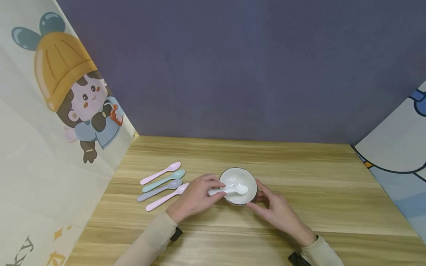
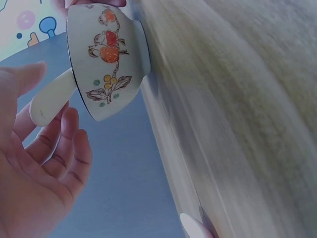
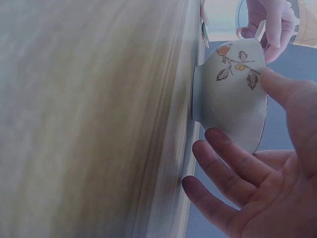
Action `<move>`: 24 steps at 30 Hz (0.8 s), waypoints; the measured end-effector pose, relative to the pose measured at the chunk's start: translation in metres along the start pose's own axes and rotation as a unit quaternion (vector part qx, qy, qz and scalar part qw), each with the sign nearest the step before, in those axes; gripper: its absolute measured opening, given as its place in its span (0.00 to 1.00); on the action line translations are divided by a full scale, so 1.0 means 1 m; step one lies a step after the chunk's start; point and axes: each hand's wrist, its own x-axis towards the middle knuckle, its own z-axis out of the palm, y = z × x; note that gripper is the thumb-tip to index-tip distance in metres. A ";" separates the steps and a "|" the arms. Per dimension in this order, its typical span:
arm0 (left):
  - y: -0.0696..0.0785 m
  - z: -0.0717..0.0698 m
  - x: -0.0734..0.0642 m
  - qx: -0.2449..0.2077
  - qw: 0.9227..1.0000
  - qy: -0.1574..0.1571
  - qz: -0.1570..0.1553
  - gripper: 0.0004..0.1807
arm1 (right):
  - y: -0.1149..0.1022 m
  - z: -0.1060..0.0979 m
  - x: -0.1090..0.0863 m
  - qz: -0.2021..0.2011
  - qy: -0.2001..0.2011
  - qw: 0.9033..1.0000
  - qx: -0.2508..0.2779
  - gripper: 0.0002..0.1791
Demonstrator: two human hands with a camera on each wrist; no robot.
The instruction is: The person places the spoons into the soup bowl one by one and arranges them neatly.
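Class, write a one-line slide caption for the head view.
Left hand pinches a white spoon angled into a bowl, right hand at its side, four pastel spoons lying to the left.

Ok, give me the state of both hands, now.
Left hand: pinching the white plastic spoon by its handle.
Right hand: holding the fruit-patterned white bowl between thumb and fingers.

We see a screened-in table (image 1: pixel 316 166) with a wood-grain top, a plain dark panel (image 1: pixel 246 70) behind it and cartoon-printed walls (image 1: pixel 56 129) on both sides; whether we are in a home, lab or office, we cannot tell.
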 end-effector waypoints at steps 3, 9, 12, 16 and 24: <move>-0.001 -0.002 -0.001 -0.021 1.000 -0.005 -0.014 0.15 | -0.001 0.000 0.000 -0.007 0.002 1.000 0.002 0.46; -0.004 -0.004 -0.004 -0.019 1.000 0.004 -0.008 0.16 | 0.001 0.000 0.000 -0.001 0.000 1.000 0.000 0.47; -0.006 -0.006 -0.007 -0.019 1.000 0.018 -0.005 0.14 | 0.001 0.001 0.001 0.007 -0.001 1.000 0.002 0.47; -0.011 -0.009 -0.010 -0.023 0.999 0.030 -0.006 0.13 | 0.001 0.001 0.001 0.012 0.002 1.000 0.011 0.47; -0.019 -0.014 -0.016 -0.032 0.998 0.050 -0.012 0.12 | 0.001 0.001 0.003 0.030 -0.001 0.999 0.023 0.48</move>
